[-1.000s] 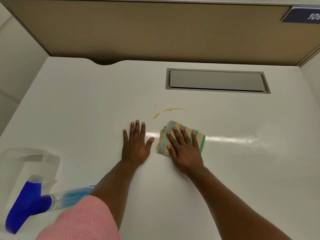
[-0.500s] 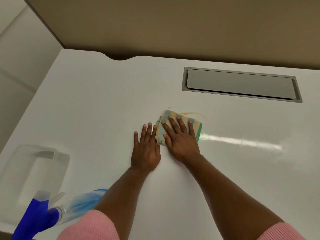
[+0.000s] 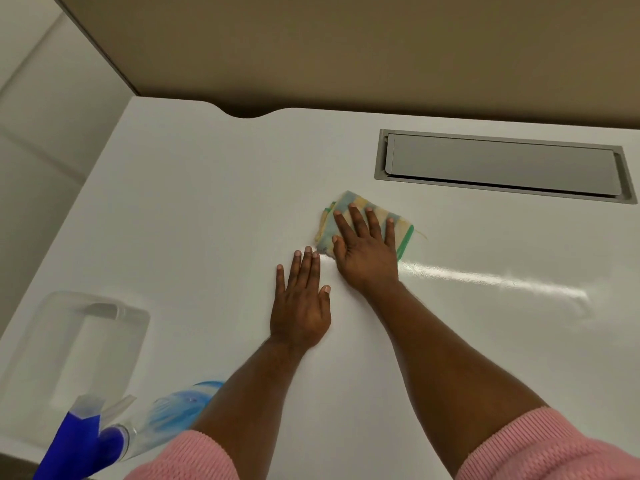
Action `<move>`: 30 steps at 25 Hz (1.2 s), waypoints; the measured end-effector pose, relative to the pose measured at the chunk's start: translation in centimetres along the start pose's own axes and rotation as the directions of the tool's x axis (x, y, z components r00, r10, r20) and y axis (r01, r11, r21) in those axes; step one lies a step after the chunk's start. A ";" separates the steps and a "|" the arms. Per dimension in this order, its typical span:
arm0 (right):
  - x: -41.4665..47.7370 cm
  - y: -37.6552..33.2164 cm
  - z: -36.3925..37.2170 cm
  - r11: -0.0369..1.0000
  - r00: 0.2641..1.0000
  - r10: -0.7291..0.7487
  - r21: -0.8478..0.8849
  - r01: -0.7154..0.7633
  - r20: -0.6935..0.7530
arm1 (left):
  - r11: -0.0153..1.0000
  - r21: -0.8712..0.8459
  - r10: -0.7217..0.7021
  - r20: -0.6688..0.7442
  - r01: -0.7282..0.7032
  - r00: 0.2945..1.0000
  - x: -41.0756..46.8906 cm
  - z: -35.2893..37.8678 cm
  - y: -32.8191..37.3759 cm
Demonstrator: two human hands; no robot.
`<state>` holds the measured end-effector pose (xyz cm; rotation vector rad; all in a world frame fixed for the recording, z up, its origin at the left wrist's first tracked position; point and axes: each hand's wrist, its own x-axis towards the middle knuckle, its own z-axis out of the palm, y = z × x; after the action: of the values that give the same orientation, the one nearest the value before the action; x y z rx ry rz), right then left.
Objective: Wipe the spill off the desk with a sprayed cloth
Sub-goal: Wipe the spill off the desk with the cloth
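A folded cloth [image 3: 401,221], striped in yellow, blue and green, lies on the white desk [image 3: 194,216]. My right hand [image 3: 365,249] presses flat on it with fingers spread. A thin yellow trace of the spill [image 3: 420,234] shows just past the cloth's right edge; the rest is hidden under the cloth. My left hand [image 3: 300,303] rests flat on the desk, palm down, just left of and nearer than the cloth, holding nothing. A spray bottle [image 3: 114,434] with a blue trigger head lies at the desk's near left corner.
A grey recessed cable flap [image 3: 502,164] sits in the desk at the far right. A clear plastic container [image 3: 76,344] stands at the near left. A beige partition [image 3: 346,46] closes off the back edge. A wet streak [image 3: 502,280] shines to the right.
My right hand has pushed the cloth forward over the yellow spill, which is now nearly all covered. My left hand has stayed flat on the desk beside it.
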<state>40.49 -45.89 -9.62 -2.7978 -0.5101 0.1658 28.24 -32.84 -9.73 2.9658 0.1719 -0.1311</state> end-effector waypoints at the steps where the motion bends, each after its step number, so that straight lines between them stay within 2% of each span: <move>1: 0.1 0.3 0.0 1.000 1.000 0.021 0.000 -0.021 -0.006 | 1.000 -0.006 -0.001 0.000 0.001 1.000 0.0 0.0 0.0; 8: -1.5 5.6 -1.6 0.974 0.971 0.225 0.039 -0.223 -0.084 | 0.998 -0.060 -0.008 -0.013 0.008 1.000 -0.1 -0.2 0.2; 13: -6.3 10.7 -3.0 0.928 0.922 0.373 0.048 -0.370 -0.109 | 0.998 -0.070 -0.009 -0.011 0.008 1.000 -0.1 0.3 0.1; 20: -12.3 10.7 -2.9 0.889 0.885 0.458 0.060 -0.454 -0.086 | 0.999 -0.053 0.003 -0.033 -0.004 0.999 -0.1 0.8 -0.1; 25: -15.4 6.1 -1.4 0.918 0.914 0.395 0.072 -0.389 -0.096 | 0.998 -0.067 0.011 -0.037 -0.013 0.999 -0.1 1.1 -0.2; 28: -17.1 1.5 0.1 0.963 0.961 0.264 0.086 -0.257 -0.078 | 0.993 -0.113 0.018 -0.032 -0.022 0.999 0.1 0.9 -0.4; 30: -19.0 -1.0 1.1 0.980 0.981 0.180 0.099 -0.172 -0.075 | 0.980 -0.197 -0.025 -0.052 0.015 0.998 -0.6 0.7 0.0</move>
<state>22.31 -51.58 -9.25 -2.7439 -0.2287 0.1057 27.65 -33.06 -10.31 2.7729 0.2091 -0.0342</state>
